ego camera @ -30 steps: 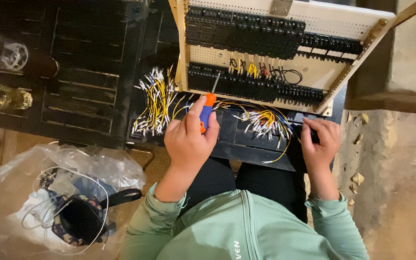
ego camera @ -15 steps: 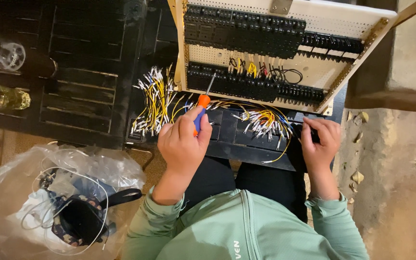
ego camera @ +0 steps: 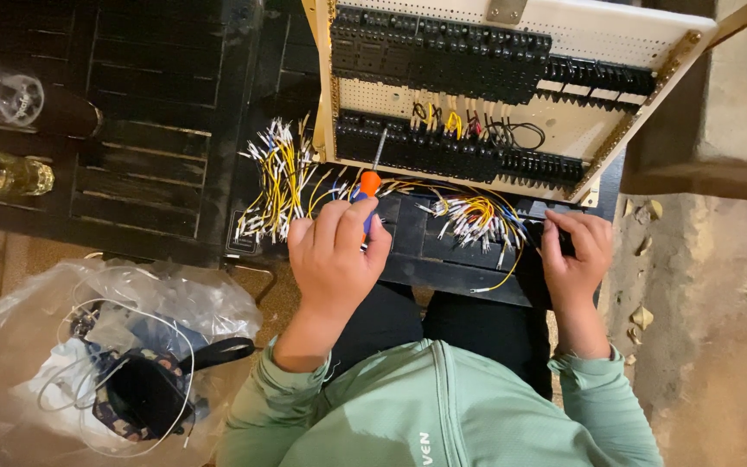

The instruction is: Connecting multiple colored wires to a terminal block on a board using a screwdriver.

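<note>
We note the left hand (ego camera: 335, 259) at centre frame, fingers curled tight around the orange-and-blue plastic handle of a screwdriver (ego camera: 368, 195). Its thin metal shaft runs up and slightly right, the tip meeting the lower black terminal-block row (ego camera: 460, 156); whether it sits in a screw we cannot tell.

The right hand (ego camera: 574, 255), right of centre, is closed to a narrow pinch, fingertips on the ends of a bundle of yellow and white wires with pale ferrule tips (ego camera: 477, 216). What exactly it pinches is hidden by the fingers.

Both hands rest over a dark flat panel (ego camera: 408, 251) lying across the lap. Above it, in the upper middle of the frame, stands a cream perforated mounting plate (ego camera: 616, 43), tilted, carrying a second, upper black terminal-block row (ego camera: 443, 52) and short looped jumpers in yellow and black.

Left of the plate a loose fan of yellow wires with white ends (ego camera: 274, 182) spreads over a black slatted surface (ego camera: 131, 130).

Lower left: a crinkled clear plastic bag (ego camera: 45, 329) holding white cable and dark items. Far left, a clear glass jar (ego camera: 6, 175). Sleeves are soft pale green fabric (ego camera: 443, 406).
</note>
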